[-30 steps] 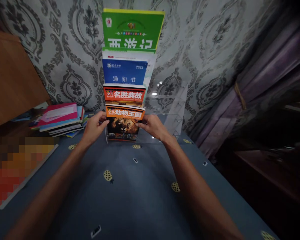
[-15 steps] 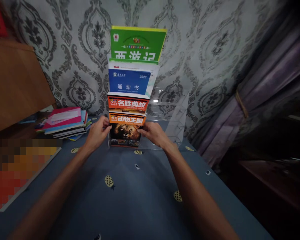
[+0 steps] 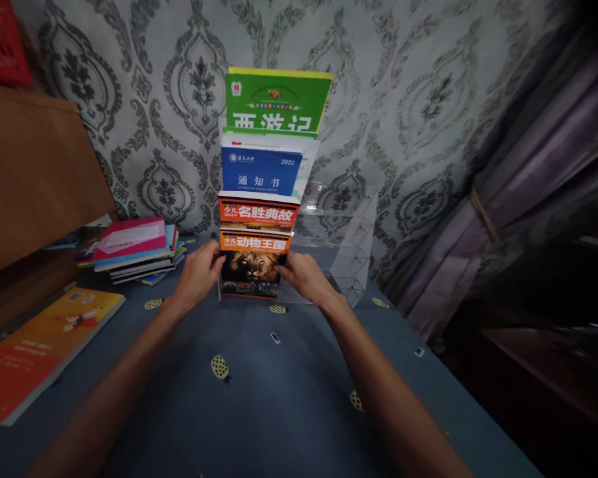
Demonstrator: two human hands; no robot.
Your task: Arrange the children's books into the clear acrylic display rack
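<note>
While my left hand [image 3: 197, 271] and right hand [image 3: 306, 275], nearly closed, pinch the lion book [image 3: 252, 267], it stands at the clear rack's [image 3: 361, 238] left edge. Opposed grip presumably steadies it.

a stack of books [image 3: 134, 249], a pink one uppermost, lies flat on the blue desk [image 3: 279, 411], whose covering has yellow pineapple prints. in front of the stack and to its left is an orange and red book [image 3: 54, 352]. left of the stack stands a brown wooden panel [image 3: 40, 179]; higher up on that side is a red slotted container [image 3: 0, 46]. behind the stack rises a grey patterned wall [image 3: 279, 33]. well to its right hangs a purple-grey curtain [image 3: 443, 219], gathered by a tan tie [image 3: 483, 216].
</note>
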